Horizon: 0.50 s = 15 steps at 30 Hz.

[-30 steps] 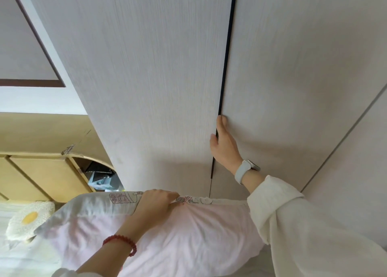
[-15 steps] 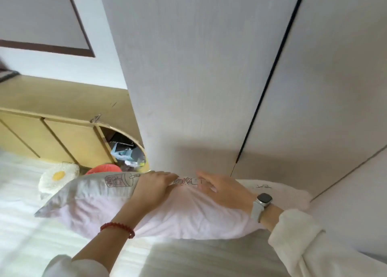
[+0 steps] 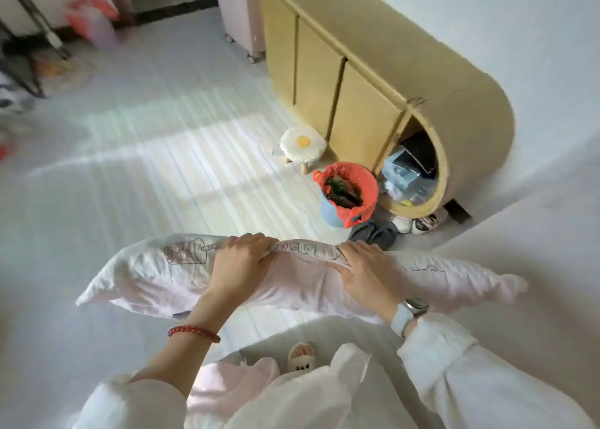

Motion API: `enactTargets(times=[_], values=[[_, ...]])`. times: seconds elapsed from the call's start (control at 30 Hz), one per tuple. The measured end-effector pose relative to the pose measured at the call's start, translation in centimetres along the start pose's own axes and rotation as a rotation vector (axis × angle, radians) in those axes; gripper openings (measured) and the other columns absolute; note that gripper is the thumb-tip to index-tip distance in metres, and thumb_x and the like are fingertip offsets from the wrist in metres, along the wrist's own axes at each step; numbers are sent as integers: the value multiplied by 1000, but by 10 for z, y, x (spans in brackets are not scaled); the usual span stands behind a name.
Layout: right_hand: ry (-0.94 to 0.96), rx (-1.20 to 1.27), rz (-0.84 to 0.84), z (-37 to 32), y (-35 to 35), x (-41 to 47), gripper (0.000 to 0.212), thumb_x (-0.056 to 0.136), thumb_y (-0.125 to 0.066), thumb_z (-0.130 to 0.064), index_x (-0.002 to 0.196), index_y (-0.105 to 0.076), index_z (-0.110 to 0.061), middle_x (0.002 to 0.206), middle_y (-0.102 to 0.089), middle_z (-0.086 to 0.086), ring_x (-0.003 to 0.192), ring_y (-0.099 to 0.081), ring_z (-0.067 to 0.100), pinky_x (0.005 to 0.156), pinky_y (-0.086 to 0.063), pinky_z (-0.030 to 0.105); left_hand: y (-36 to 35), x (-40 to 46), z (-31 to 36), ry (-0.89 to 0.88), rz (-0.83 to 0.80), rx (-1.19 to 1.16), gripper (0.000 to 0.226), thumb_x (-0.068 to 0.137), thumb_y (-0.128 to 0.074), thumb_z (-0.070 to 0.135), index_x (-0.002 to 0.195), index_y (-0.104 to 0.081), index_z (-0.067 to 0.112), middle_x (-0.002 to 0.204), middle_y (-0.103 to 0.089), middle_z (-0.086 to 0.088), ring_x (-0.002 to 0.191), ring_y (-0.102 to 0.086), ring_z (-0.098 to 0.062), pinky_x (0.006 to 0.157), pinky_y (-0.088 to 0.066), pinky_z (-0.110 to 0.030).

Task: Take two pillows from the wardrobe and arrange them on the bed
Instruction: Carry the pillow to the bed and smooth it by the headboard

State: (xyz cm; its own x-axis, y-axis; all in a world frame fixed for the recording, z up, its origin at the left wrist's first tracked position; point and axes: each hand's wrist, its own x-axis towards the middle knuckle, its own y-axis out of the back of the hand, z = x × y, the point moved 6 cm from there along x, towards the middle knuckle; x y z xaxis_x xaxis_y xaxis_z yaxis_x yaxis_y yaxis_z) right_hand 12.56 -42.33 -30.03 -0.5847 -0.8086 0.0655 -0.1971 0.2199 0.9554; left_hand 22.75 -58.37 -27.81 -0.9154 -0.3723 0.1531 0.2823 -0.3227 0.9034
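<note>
The pale floor (image 3: pixel 136 156) fills most of the view, with a band of light across its planks. At the upper right a long yellow cabinet (image 3: pixel 383 71) stands along the white wall (image 3: pixel 519 22); its near end is rounded and open, and some things lie inside it, too blurred to name. In front of the person, held in the air above the floor, is the pillow (image 3: pixel 305 282). It is white and light pink, lies across the view from left to right, and has small line drawings printed along its far edge. The left hand (image 3: pixel 237 263) grips the pillow from above near its middle, the fingers curled over the far edge and closed on the cloth. The right hand (image 3: pixel 367 269) grips it just beside, in the same way. Beside the cabinet's open end stands a blue bin (image 3: pixel 344 201) with an orange bag in it, and near it a small stool (image 3: pixel 302 144) with a fried-egg cushion. The left wrist carries a red bead bracelet (image 3: pixel 194 330), the right wrist a watch (image 3: pixel 409 311) with a light strap.
</note>
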Motion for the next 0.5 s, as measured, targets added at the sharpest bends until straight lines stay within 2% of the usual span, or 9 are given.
enactTargets(times=[0.1, 0.2, 0.33, 0.43, 0.5], values=[[199, 47, -79, -70, -34, 63, 23, 63, -73, -8, 79, -57, -12, 71, -65, 4, 68, -62, 27, 65, -42, 31, 27, -30, -80, 249, 70, 50, 17, 70, -60, 13, 80, -72, 7, 68, -70, -9, 63, -66, -29, 62, -52, -39], [418, 61, -174, -140, -64, 115, 11, 72, -58, -12, 82, -59, -10, 77, -67, 6, 74, -62, 29, 63, -49, 40, 54, -65, -141, 488, 138, 99, 18, 67, -64, 8, 83, -72, 7, 73, -70, -10, 67, -66, -29, 63, -50, -38], [682, 95, -240, -235, -100, 178, 21, 74, -42, -15, 81, -60, -10, 78, -66, 7, 77, -60, 29, 65, -47, 40, 91, -104, -211, 756, 256, 113, 22, 66, -60, 8, 85, -72, 9, 74, -70, -9, 69, -66, -29, 64, -50, -39], [854, 139, -225, -307, -122, 223, 27, 71, -35, -21, 77, -60, -13, 70, -63, 6, 71, -60, 29, 64, -40, 36, 119, -124, -257, 943, 361, 153, 21, 68, -58, 8, 83, -71, 10, 73, -69, -7, 68, -65, -29, 65, -50, -38], [951, 160, -201, -351, -134, 248, 23, 67, -41, -16, 77, -62, -14, 67, -63, 6, 67, -61, 28, 62, -31, 33, 136, -134, -281, 1054, 415, 193, 25, 74, -49, 19, 83, -71, 11, 73, -69, -6, 68, -66, -28, 64, -49, -35]])
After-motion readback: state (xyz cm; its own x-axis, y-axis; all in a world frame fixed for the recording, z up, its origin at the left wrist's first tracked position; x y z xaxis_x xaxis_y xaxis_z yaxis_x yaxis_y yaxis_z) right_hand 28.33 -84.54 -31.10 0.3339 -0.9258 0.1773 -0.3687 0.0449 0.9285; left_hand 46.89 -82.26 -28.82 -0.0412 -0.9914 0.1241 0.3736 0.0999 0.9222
